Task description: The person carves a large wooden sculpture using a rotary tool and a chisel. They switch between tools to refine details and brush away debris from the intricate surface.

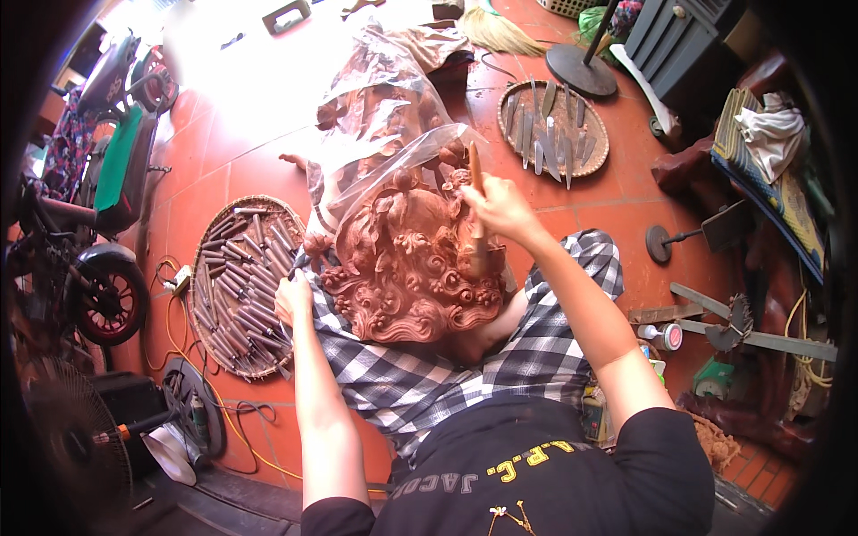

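Black shirt (554, 478) and checked trousers (429, 384) lie closest, their wearer seated on the red tiled floor (639, 214). Between the legs, near the lap, is the lower end of a reddish-brown carving (416, 259), dense with scrolls; clear plastic (380, 161) covers its far part. Left of it, a round basket (194, 277) holds many slim tools (241, 286). Beyond the carving's right side, a smaller tray (608, 134) carries bladed ones.

The right grip (500, 210) is closed around a pale wooden tool (475, 165), over the carving's right edge. The left grip (293, 299), at the basket's right edge, has curled fingers, a dark tip showing above; whether it holds that cannot be told. Good handling here probably means bracing the carving against the legs, keeping the plastic clear and using light, controlled strokes, since thin curls could chip.
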`<control>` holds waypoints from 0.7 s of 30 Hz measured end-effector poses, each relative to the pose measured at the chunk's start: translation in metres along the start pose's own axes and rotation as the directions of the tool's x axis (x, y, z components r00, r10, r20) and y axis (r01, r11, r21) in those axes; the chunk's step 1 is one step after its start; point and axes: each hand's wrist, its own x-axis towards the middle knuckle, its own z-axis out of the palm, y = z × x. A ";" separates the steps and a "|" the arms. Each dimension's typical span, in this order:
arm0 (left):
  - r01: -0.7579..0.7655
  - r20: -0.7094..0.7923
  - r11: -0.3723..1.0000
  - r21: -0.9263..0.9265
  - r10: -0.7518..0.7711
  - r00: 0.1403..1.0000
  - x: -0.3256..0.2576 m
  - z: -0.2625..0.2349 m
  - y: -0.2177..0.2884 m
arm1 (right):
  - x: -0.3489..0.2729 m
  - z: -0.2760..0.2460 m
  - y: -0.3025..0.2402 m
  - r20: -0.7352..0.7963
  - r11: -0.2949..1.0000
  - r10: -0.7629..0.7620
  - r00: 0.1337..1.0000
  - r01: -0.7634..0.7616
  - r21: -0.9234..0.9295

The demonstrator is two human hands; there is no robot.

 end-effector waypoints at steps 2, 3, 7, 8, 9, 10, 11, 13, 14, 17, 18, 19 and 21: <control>-0.008 -0.052 1.000 -0.015 0.007 0.999 0.002 0.002 -0.007 | -0.001 -0.015 -0.014 0.038 0.986 0.089 0.995 -0.093 0.138; -0.003 -0.058 1.000 -0.014 0.002 0.998 0.002 0.002 -0.008 | 0.001 -0.019 -0.014 0.011 0.984 -0.020 1.000 0.018 0.176; -0.011 -0.049 1.000 -0.023 0.010 0.999 0.002 0.000 -0.004 | -0.007 -0.011 -0.006 0.396 0.877 -0.066 0.916 -0.136 0.461; -0.011 -0.041 1.000 -0.023 0.010 0.999 -0.001 0.001 -0.004 | -0.008 -0.006 0.001 0.293 0.868 -0.091 0.952 -0.069 0.492; -0.013 -0.039 1.000 -0.021 0.012 0.999 -0.002 0.001 -0.002 | -0.009 -0.002 0.006 0.186 0.857 -0.114 0.976 0.001 0.516; -0.015 -0.037 1.000 -0.019 0.014 0.999 -0.003 0.002 0.001 | -0.010 0.000 0.012 0.076 0.844 -0.135 0.988 0.074 0.531; -0.013 -0.041 1.000 -0.012 0.013 0.999 -0.002 0.000 0.001 | -0.013 0.002 0.012 0.011 0.863 -0.167 0.986 0.141 0.485; -0.003 -0.034 1.000 -0.015 0.002 0.999 0.004 0.000 -0.006 | -0.026 -0.003 -0.010 -0.086 0.843 -0.306 0.948 0.311 0.439; -0.003 -0.021 1.000 -0.016 0.002 1.000 0.002 0.001 -0.008 | -0.034 -0.009 -0.020 -0.133 0.828 -0.365 0.921 0.387 0.405; 0.022 -0.019 1.000 0.003 -0.022 1.000 0.002 0.000 -0.010 | -0.024 -0.012 -0.006 0.138 0.847 -0.252 0.958 0.150 0.510; 0.023 -0.012 1.000 -0.003 -0.023 1.000 0.003 0.001 -0.004 | -0.020 -0.011 0.003 0.234 0.857 -0.228 0.945 0.081 0.509; 0.004 -0.005 1.000 -0.018 -0.004 1.000 0.003 0.003 -0.002 | -0.020 -0.006 0.014 0.206 0.822 -0.285 0.936 0.128 0.555; 0.009 -0.011 1.000 -0.022 -0.009 1.000 0.001 0.002 -0.004 | -0.029 -0.010 0.009 -0.003 0.808 -0.575 0.818 0.568 0.153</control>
